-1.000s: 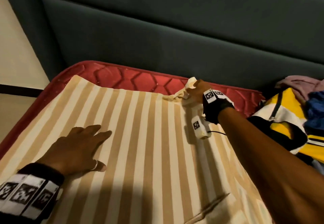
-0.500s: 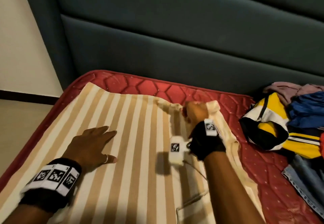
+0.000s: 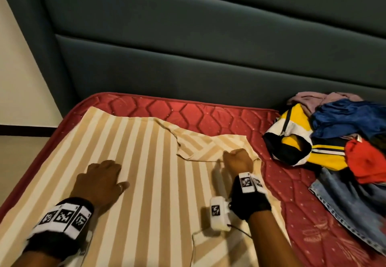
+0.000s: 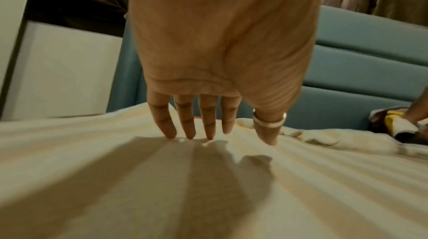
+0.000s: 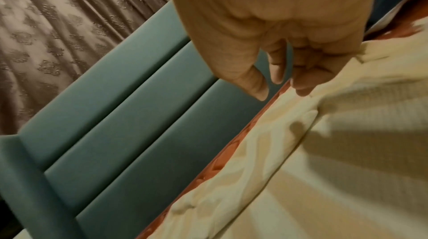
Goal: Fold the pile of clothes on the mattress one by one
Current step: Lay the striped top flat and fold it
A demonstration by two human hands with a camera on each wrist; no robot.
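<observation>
My striped cloth (image 3: 133,162), cream and tan, lies spread flat on the red mattress (image 3: 208,112), its far right corner folded back over itself. The pile of clothes (image 3: 338,141) sits heaped at the mattress's right.

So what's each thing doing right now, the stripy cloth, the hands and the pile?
Stripy cloth: spread flat on the mattress, its far right corner folded over toward the person.
Left hand: fingers straight, pressing the cloth down.
Right hand: fingers curled, holding the folded corner.
Pile: unfolded, heaped at the right by the headboard.
Mattress: bare red edge showing around the cloth.
</observation>
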